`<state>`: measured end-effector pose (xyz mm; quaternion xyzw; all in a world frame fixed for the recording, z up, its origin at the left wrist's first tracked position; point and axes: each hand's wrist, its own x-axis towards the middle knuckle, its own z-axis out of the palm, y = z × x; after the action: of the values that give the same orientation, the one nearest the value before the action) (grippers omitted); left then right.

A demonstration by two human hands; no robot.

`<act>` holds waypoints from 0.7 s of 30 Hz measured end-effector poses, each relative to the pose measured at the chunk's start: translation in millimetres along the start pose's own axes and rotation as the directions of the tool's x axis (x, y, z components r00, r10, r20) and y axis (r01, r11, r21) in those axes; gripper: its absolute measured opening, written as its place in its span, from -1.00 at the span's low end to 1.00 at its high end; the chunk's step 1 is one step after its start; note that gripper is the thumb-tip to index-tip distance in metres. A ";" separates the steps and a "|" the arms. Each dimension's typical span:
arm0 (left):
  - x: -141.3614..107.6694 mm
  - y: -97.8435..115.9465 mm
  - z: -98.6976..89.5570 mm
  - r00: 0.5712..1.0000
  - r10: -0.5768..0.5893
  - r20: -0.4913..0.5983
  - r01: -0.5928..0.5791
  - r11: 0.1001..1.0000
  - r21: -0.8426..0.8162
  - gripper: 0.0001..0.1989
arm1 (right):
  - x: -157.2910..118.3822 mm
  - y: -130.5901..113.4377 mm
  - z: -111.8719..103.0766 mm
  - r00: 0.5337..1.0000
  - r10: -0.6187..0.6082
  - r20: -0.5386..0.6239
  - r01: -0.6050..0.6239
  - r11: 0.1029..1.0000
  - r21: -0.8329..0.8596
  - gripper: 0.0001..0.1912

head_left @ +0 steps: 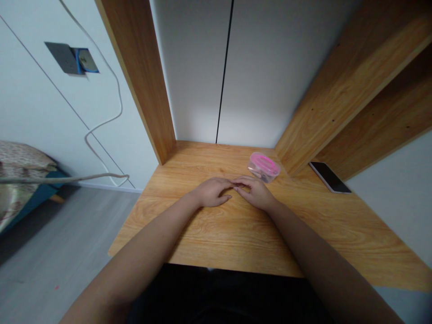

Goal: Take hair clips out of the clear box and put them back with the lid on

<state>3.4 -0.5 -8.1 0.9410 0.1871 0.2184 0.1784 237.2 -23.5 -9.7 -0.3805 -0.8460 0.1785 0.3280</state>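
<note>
1. Pink box (264,167) sits on the counter (337,234), just past the right hand. It is clear plastic with a pink lid. Small dark things are inside, too small to tell what they are.
2. Left hand (212,191) lies on the counter. Its grip is open and has hold of nothing.
3. Right hand (254,192) lies on the counter too. Its grip is open and empty. Its fingertips (241,181) touch the left hand.
4. Black phone (330,177) lies on the counter, to the right of the box.
5. White cable (119,90) runs down the wall near a socket (72,58).
6. Bed (20,180) with a flowery cover stands on the gray floor (60,234), left of the counter.
</note>
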 end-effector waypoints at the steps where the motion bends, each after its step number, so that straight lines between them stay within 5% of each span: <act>1: 0.0 0.0 0.1 1.000 0.001 0.000 -0.001 1.000 -0.001 -0.56 | 0.1 -0.6 -0.2 1.000 -0.001 -0.001 0.001 1.000 0.000 -0.72; 21: -0.4 0.9 -0.5 1.000 0.006 -0.003 -0.006 1.000 -0.022 -0.55 | -0.1 -1.0 0.1 1.000 -0.013 -0.012 0.013 1.000 -0.024 -0.73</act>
<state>3.2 -1.3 -7.5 0.9392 0.1821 0.2225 0.1878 236.6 -24.3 -9.3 -0.3800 -0.8487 0.1639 0.3294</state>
